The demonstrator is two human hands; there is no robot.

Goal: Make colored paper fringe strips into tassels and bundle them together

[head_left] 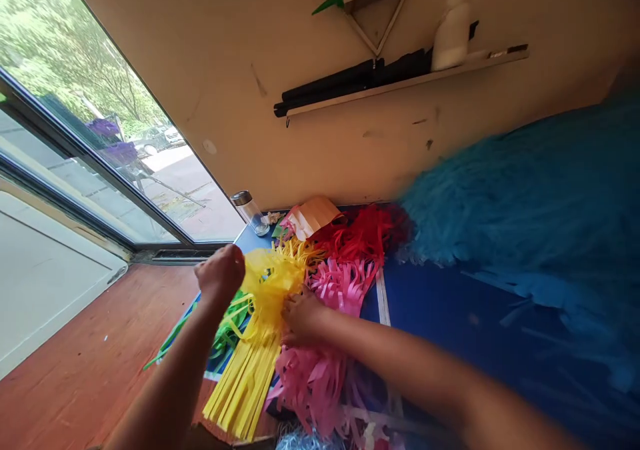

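Observation:
My left hand (pixel 220 273) is closed in a fist at the left edge of a bunch of yellow fringed paper (pixel 245 377). The yellow sheet runs right up to its fingers, blurred and see-through there. On the bunch's right side rests my right hand (pixel 303 315), fingers bent against the yellow paper; its fingertips are partly hidden. Pink fringed paper (pixel 313 377) lies under and beside my right wrist, with more of it above. Green strips (pixel 231 327) show to the left, and red fringed paper (pixel 367 233) lies further back.
A blue table (pixel 430 303) with a white line carries the paper. At its back stand a clear jar (pixel 251 213) and an orange paper piece (pixel 315 217). A large blue fringed mass (pixel 525 197) fills the right. A wall shelf (pixel 410 87) holds a white bottle (pixel 453 37).

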